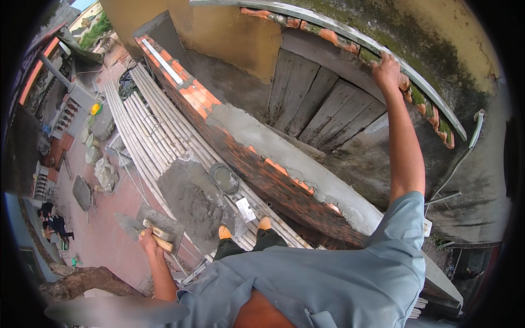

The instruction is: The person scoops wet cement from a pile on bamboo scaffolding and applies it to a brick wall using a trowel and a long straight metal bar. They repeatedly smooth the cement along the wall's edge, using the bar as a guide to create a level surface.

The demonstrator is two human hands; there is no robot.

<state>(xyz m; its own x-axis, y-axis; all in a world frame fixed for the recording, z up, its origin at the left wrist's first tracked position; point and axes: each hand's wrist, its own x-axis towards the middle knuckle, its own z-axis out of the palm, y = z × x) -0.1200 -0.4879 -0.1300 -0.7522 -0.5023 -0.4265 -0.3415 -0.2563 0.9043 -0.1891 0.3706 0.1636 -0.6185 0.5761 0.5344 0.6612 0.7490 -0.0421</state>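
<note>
My left hand (150, 244) is closed round the wooden handles of two tools at once. One is a flat plastering trowel (174, 227) with a rectangular metal blade; the other is a pointed brick trowel (127, 222). Up at the right, my right hand (387, 71) grips the edge of a small tiled eave (350, 45), its fingers hooked over the mossy broken tiles beside a long pale strip (328, 21). Between my arms runs a low brick wall (191, 95), its near top coated with grey mortar (295, 156).
My feet (264, 223) are by a mortar heap (194, 199) on scaffolding of long pale poles (147, 120). A round bucket (224, 179) and a white rectangular piece (245, 209) lie close by. Below left are a wheelbarrow (82, 192), sacks (105, 174) and people (56, 224).
</note>
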